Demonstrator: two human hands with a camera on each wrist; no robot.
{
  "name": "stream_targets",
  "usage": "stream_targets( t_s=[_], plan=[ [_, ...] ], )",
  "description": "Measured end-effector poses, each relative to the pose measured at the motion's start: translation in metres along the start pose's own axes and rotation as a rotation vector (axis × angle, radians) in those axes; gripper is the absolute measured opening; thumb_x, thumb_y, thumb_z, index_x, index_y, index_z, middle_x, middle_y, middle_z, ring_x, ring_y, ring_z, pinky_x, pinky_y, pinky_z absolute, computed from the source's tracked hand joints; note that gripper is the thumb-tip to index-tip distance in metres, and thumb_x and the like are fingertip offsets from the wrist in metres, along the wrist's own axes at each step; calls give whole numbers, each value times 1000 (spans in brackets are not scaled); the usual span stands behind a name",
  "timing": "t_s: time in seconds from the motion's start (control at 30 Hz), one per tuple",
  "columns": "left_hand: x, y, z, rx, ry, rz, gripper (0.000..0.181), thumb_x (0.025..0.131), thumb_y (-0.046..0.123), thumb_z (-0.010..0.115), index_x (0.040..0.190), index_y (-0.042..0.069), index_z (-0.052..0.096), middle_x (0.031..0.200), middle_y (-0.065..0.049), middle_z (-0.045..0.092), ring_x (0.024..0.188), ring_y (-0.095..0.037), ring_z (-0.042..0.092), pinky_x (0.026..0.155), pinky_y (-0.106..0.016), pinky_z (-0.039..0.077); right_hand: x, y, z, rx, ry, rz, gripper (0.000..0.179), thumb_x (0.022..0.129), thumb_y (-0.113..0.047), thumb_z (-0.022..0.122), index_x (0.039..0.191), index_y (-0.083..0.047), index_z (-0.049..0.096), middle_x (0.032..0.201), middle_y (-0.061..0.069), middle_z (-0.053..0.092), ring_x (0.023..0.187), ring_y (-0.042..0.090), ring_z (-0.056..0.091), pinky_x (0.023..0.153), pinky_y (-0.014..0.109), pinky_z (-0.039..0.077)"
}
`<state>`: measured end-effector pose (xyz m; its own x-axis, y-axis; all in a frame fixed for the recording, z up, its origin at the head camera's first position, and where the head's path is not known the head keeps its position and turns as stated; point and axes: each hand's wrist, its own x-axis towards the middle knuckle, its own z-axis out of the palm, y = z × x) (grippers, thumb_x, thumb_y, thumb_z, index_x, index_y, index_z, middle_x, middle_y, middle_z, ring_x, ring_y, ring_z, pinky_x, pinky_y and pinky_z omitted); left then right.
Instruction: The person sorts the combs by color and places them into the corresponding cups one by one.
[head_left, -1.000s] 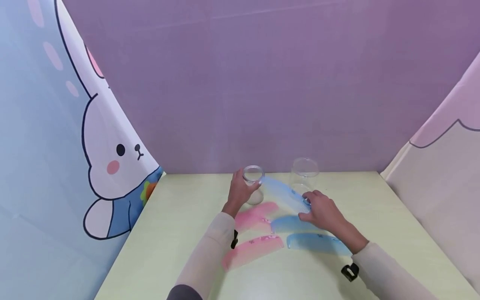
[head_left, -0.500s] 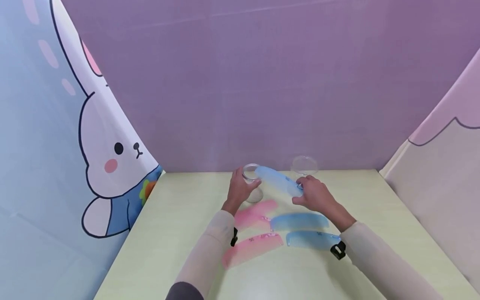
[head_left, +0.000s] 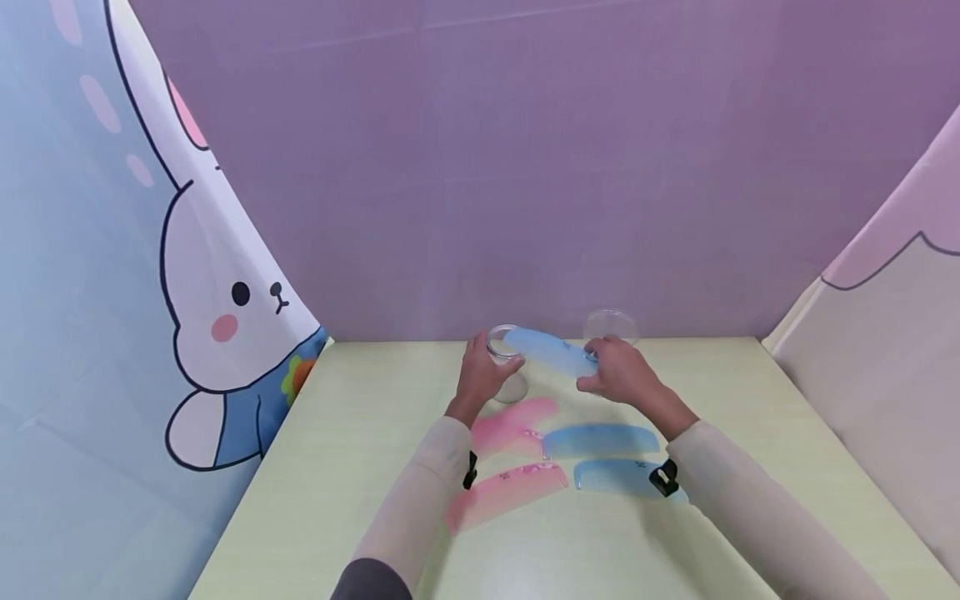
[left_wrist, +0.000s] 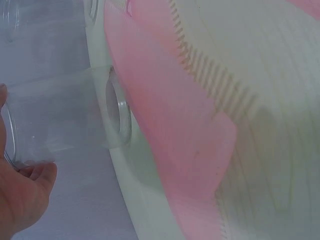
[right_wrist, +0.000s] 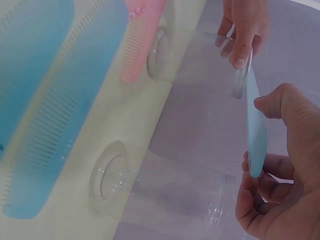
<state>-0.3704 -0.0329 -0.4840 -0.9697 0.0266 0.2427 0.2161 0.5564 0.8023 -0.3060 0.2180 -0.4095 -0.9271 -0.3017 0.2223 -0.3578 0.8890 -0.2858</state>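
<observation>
Perhaps for steadiness, our left fingers [left_wrist: 48,173] clasp a jar [left_wrist: 62,120] near the tabletop's [head_left: 337,450] far edge. Right fingers [right_wrist: 279,166] pinch a comb [head_left: 547,349].

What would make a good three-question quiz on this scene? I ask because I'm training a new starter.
1. What colour is the comb in the right hand: a) pink, b) blue, c) yellow?
2. True or false: the left hand grips a clear jar by its base.
3. How many blue combs lie on the table?

Key: 1. b. 2. False; it grips near the top. 3. Two.
</observation>
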Motion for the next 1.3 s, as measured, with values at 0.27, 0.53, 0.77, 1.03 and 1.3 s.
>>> stream_targets(
  t_s=[0.27, 0.53, 0.77, 1.03, 1.3],
  plan=[
    [0, 1, 2, 14, 1, 2, 83, 85, 45, 81, 150, 9, 42, 140, -16, 53, 120, -31, 58, 102, -47, 51, 15, -2, -7, 11, -52, -12, 52, 84, -26, 69, 124, 6, 66, 84, 12, 69, 84, 28, 64, 84, 51, 58],
    [0, 0, 7, 21, 10, 15, 85, 84, 42, 82, 150, 8, 42, 142, -17, 52, 128, -33, 56, 107, -48, 49, 26, -4, -15, 61, 18, 6, 58, 87, -27, 71, 132, 8, 60, 106, 22, 73, 95, 37, 69, 91, 53, 56],
    [1, -1, 10, 34, 14, 15, 83, 83, 39, 84, 148, 6, 44, 141, -19, 53, 125, -32, 57, 108, -47, 48, 34, -12, -15, 224, 89, 118, 70, 90, -34, 76, 143, 4, 52, 138, 25, 60, 122, 43, 60, 100, 56, 52],
    [7, 3, 5, 40, 39, 24, 83, 83, 39, 84, 148, 7, 43, 139, -19, 54, 122, -33, 58, 105, -48, 50, 46, -17, -19, 369, 222, 57, 62, 92, -24, 76, 143, 1, 53, 127, 23, 66, 106, 35, 68, 90, 51, 58],
    [6, -1, 5, 40, 31, 6, 85, 82, 40, 85, 148, 6, 43, 137, -18, 54, 123, -32, 58, 107, -48, 49, 44, -19, -12, 430, 226, 9, 57, 93, -18, 74, 142, 2, 53, 130, 24, 63, 112, 39, 67, 96, 51, 57]
  ],
)
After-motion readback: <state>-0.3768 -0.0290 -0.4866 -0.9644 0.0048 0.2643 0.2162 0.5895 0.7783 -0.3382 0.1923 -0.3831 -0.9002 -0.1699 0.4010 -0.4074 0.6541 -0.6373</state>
